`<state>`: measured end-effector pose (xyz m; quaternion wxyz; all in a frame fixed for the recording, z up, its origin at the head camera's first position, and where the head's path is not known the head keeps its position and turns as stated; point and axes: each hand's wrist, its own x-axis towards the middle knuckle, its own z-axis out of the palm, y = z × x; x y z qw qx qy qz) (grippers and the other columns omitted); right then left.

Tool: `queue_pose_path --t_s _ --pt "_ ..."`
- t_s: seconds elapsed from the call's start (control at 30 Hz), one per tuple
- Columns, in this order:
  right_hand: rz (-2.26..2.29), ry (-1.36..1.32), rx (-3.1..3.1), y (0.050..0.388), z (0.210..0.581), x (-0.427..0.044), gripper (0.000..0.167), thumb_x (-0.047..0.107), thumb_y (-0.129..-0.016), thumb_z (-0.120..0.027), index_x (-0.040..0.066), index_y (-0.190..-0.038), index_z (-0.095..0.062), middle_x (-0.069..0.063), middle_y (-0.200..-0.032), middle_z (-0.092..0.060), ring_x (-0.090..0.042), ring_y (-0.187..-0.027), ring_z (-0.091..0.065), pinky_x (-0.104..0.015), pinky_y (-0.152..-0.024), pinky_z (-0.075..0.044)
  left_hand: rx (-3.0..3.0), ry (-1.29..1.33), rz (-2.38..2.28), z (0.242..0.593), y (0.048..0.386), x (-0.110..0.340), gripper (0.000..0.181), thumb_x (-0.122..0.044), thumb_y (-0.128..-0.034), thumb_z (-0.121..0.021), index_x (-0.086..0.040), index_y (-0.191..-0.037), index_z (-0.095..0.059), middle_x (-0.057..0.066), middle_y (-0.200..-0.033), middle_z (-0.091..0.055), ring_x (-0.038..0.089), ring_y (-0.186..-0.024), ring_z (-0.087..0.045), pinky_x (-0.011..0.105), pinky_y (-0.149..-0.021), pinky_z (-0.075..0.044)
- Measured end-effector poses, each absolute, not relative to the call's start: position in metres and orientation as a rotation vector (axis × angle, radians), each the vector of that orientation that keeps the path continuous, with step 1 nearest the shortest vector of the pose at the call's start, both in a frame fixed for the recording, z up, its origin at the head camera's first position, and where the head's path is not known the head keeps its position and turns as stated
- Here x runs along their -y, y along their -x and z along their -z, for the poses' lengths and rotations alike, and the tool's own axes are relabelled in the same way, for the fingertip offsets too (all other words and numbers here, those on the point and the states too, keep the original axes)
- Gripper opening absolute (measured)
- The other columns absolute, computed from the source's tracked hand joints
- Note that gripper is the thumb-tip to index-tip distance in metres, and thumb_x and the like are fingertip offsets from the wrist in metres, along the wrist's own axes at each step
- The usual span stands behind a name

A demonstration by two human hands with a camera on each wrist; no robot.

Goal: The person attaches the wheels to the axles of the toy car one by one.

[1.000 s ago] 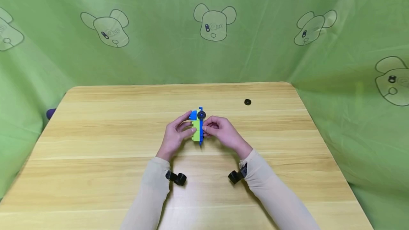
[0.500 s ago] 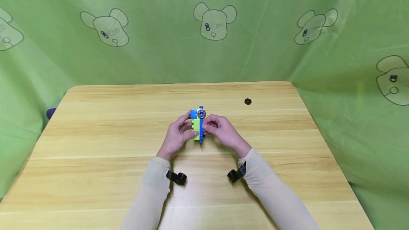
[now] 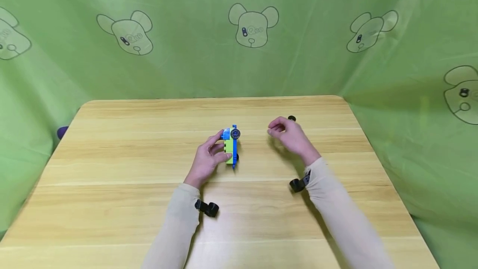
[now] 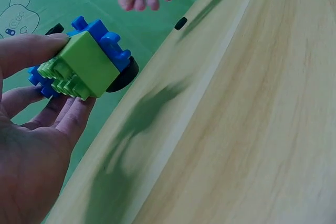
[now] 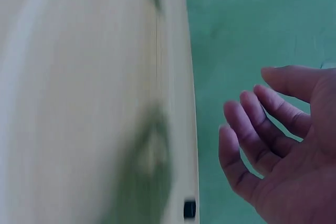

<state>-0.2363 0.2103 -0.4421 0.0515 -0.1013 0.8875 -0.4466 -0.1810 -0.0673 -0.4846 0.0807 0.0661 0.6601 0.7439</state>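
A toy of lime-green bricks [image 3: 229, 148] on a blue base [image 3: 235, 152] is gripped by my left hand [image 3: 206, 160], thumb on one side and fingers on the other. Black wheels [image 3: 235, 134] sit on the base; in the left wrist view the green brick [image 4: 88, 62] has its studs toward the palm. My right hand [image 3: 293, 137] is off to the right of the toy, holding nothing, its fingers loosely bent in the right wrist view [image 5: 278, 140]. Just behind it lies a loose black wheel [image 3: 292, 118], partly hidden by the hand in the head view.
The wooden table [image 3: 149, 136] has green cloth [image 3: 186, 65] with bear-head prints hanging behind it and along the sides. A purple object [image 3: 62, 132] shows past the table's left edge. Each wrist carries a small black camera [image 3: 212, 209].
My right hand has let go of the toy's base and moved right, toward the loose wheel. The left hand and the toy have stayed nearly in place.
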Motion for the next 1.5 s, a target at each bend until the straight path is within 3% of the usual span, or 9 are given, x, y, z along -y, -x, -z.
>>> queue_pose_path --t_s 0.13,0.37,0.5,0.83,1.13,1.3,1.5 --pt "1.270 0.244 -2.782 0.248 0.444 -0.236 0.032 0.014 -0.093 -0.067 -0.004 -0.118 -0.059 -0.017 -0.108 -0.059 -0.030 -0.100 -0.055 -0.042 -0.085 -0.048 -1.959 -0.180 -2.222 0.485 0.181 0.067 0.080 0.008 -0.0815 -0.072 -0.014 -0.151 -0.039 0.010 -0.143 -0.040 0.028 -0.123 -0.053 0.030 -0.093 -0.052" --pt "1.172 0.176 -2.854 0.265 0.450 -0.271 0.047 0.014 -0.092 -0.068 -0.003 -0.133 -0.052 -0.024 -0.135 -0.049 -0.043 -0.127 -0.042 -0.056 -0.105 -0.037 -1.940 -0.176 -2.192 0.485 0.181 0.067 0.081 0.006 -0.0838 -0.072 -0.013 -0.153 -0.035 0.011 -0.149 -0.033 0.028 -0.128 -0.047 0.029 -0.096 -0.050" --pt "1.125 0.143 -2.834 0.277 0.457 -0.283 0.054 0.015 -0.093 -0.068 -0.001 -0.139 -0.048 -0.024 -0.143 -0.041 -0.045 -0.130 -0.039 -0.059 -0.106 -0.034 -1.956 -0.172 -2.190 0.486 0.181 0.067 0.081 0.005 -0.0839 -0.072 -0.013 -0.153 -0.034 0.012 -0.151 -0.031 0.028 -0.128 -0.047 0.029 -0.097 -0.049" --pt "0.972 0.228 -2.814 0.311 0.480 -0.294 0.052 0.014 -0.093 -0.068 -0.007 -0.136 -0.049 -0.024 -0.125 -0.050 -0.039 -0.114 -0.048 -0.053 -0.101 -0.040 -1.967 -0.161 -2.217 0.492 0.176 0.069 0.079 0.005 -0.0823 -0.074 -0.015 -0.151 -0.040 0.009 -0.141 -0.043 0.027 -0.123 -0.051 0.029 -0.097 -0.049" --pt "0.894 0.245 -2.861 0.314 0.486 -0.293 0.033 0.006 -0.092 -0.066 -0.008 -0.122 -0.059 -0.023 -0.108 -0.048 -0.037 -0.099 -0.049 -0.051 -0.091 -0.042 -1.940 -0.144 -2.162 0.477 0.170 0.068 0.080 0.007 -0.0837 -0.071 -0.008 -0.153 -0.032 0.013 -0.147 -0.037 0.032 -0.128 -0.047 0.029 -0.099 -0.048" --pt "0.917 0.254 -2.861 0.313 0.483 -0.292 0.033 0.005 -0.092 -0.065 -0.008 -0.121 -0.058 -0.024 -0.110 -0.049 -0.037 -0.100 -0.050 -0.051 -0.091 -0.043 -1.952 -0.167 -2.180 0.461 0.167 0.069 0.078 0.007 -0.0839 -0.069 -0.005 -0.152 -0.033 0.014 -0.146 -0.039 0.037 -0.129 -0.045 0.029 -0.098 -0.048" --pt "0.925 0.257 -2.867 0.308 0.475 -0.294 0.033 0.004 -0.093 -0.063 -0.010 -0.122 -0.057 -0.024 -0.111 -0.050 -0.037 -0.101 -0.051 -0.050 -0.091 -0.045 -1.961 -0.175 -2.181 0.456 0.170 0.071 0.077 0.007 -0.0846 -0.070 -0.006 -0.152 -0.033 0.013 -0.146 -0.039 0.033 -0.127 -0.047 0.028 -0.099 -0.048"
